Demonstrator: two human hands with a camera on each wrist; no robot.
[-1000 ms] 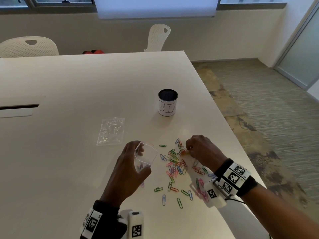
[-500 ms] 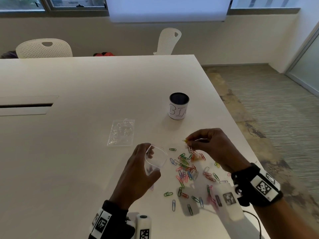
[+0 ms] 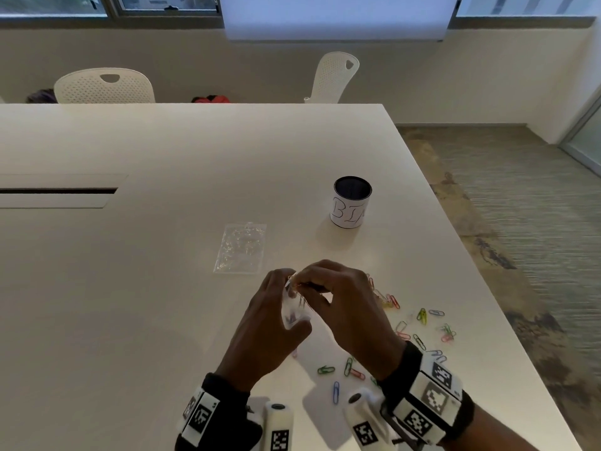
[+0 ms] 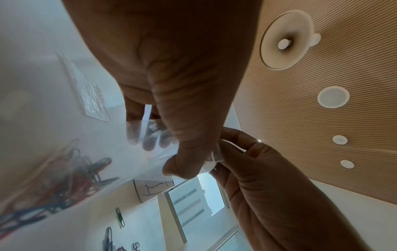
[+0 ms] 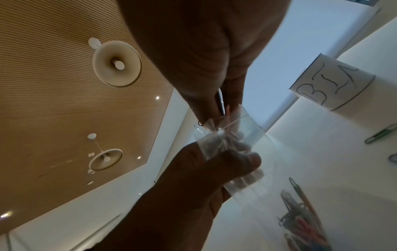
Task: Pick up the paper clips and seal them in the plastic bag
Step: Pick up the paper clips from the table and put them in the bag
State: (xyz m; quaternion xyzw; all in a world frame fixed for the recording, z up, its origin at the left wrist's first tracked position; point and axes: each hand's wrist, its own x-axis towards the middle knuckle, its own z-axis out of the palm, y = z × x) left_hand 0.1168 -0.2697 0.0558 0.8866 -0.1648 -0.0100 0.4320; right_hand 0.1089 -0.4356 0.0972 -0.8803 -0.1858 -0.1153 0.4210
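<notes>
My left hand (image 3: 276, 307) holds a small clear plastic bag (image 3: 294, 315) upright above the table, thumb and fingers gripping its mouth (image 4: 150, 135). Several coloured paper clips (image 4: 64, 183) lie inside the bag, toward its bottom (image 5: 300, 219). My right hand (image 3: 312, 283) is at the bag's opening, pinching a few paper clips (image 5: 223, 110) between thumb and fingers. Loose paper clips (image 3: 422, 317) lie scattered on the white table (image 3: 162, 288) to the right of and below my hands (image 3: 353, 371).
A flat pile of spare clear bags (image 3: 240, 249) lies just beyond my hands. A white cup marked BIN (image 3: 351, 203) stands farther back right. The table's right edge (image 3: 487, 304) runs close to the clips. Two white chairs (image 3: 104, 86) stand at the far side.
My right hand lifted a pinch of clips off the table pile and carried them left to the bag's mouth. The left hand kept hold of the bag.
</notes>
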